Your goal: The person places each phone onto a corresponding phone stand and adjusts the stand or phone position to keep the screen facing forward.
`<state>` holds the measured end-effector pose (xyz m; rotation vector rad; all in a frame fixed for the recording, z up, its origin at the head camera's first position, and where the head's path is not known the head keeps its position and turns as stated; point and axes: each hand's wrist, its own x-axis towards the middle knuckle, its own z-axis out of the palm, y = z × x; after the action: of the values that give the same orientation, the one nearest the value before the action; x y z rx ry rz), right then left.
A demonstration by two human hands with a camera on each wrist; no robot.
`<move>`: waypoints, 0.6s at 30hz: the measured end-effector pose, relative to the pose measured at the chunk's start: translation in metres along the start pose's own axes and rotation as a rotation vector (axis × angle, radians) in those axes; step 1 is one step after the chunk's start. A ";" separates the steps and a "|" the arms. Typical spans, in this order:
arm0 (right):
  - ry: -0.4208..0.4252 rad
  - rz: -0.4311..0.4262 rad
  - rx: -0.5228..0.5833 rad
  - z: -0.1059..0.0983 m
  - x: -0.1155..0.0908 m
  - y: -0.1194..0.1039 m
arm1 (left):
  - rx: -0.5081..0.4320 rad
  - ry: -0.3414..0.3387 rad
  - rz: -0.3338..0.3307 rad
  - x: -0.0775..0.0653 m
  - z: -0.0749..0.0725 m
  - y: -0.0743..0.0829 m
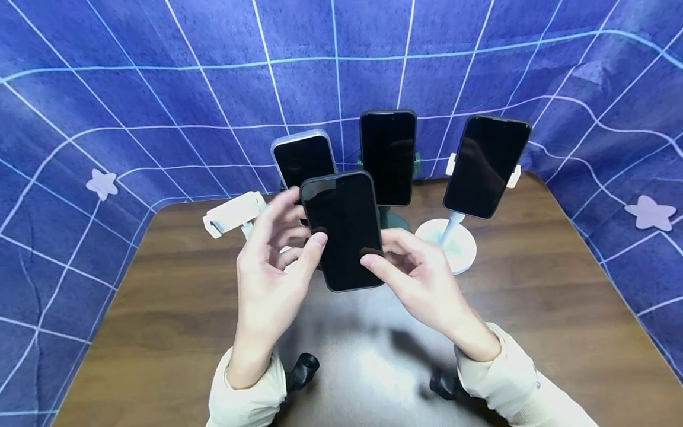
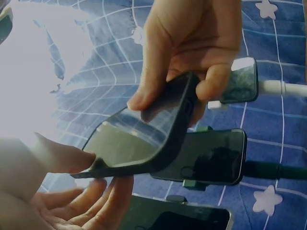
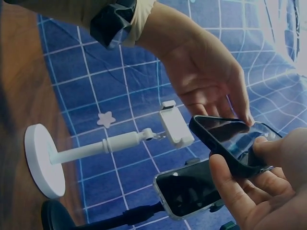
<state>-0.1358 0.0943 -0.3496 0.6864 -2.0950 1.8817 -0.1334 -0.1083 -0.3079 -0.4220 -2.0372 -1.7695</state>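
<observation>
A black smartphone (image 1: 344, 234) in a dark case is held up over the table with its dark screen toward the head view. At its left edge, my left hand (image 1: 272, 267) has the thumb on the front and fingers behind. My right hand (image 1: 421, 273) pinches its lower right edge, thumb on the screen. Both hands also grip the smartphone (image 3: 235, 136) from opposite edges in the right wrist view. Close behind it, a phone with a pale frame (image 1: 303, 157) is partly covered. An unoccupied white phone holder (image 1: 235, 213) stands left of my left hand.
A black phone (image 1: 388, 157) sits in a green stand at the back middle. Another black phone (image 1: 487, 166) sits in a white stand with a round base (image 1: 464, 249) at right. Blue gridded cloth (image 1: 368, 35) hangs behind the wooden table (image 1: 176, 320).
</observation>
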 end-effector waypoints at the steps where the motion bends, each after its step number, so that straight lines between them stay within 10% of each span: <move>1: -0.001 0.000 0.004 0.001 0.001 0.000 | -0.024 0.004 -0.002 0.000 -0.001 0.001; 18: -0.019 0.102 0.069 0.033 0.023 -0.002 | -0.245 0.035 0.185 -0.001 -0.048 -0.006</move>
<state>-0.1507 0.0579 -0.3418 0.6263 -2.1231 2.0173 -0.1298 -0.1561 -0.3082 -0.6262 -1.7020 -1.9014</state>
